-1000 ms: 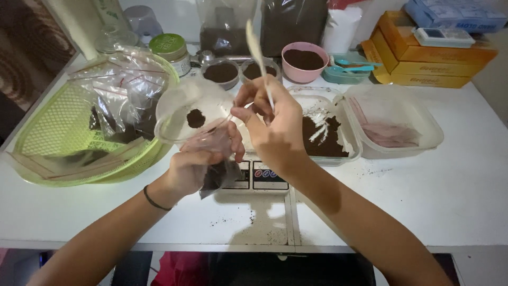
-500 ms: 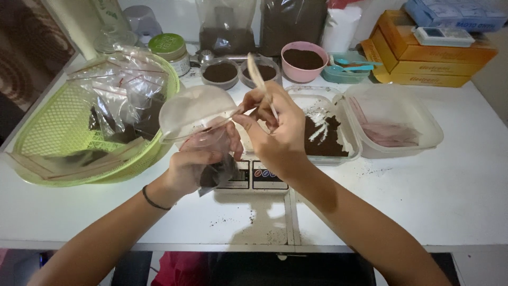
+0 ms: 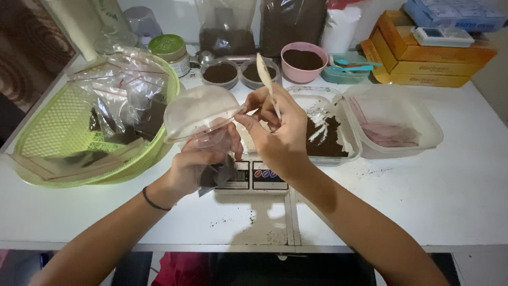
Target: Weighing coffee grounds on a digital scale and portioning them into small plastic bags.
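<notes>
Over on the left, a green basket [image 3: 63, 132] sits on the white counter [image 3: 423, 201], already piled with filled clear bags, so a fair share looks done. Next to it, the left hand [image 3: 198, 167] is closed around a small clear bag [image 3: 214, 177] and a tipped clear bowl [image 3: 198, 108] above a digital scale [image 3: 254, 176]. The right hand [image 3: 278, 132] pinches a pale plastic spoon [image 3: 266, 79] upright, fingers at the bowl's rim. Beyond it, a tray of dark powder [image 3: 325, 135] still holds plenty, and a tub of empty bags [image 3: 391, 130] waits, so much filling seems left.
</notes>
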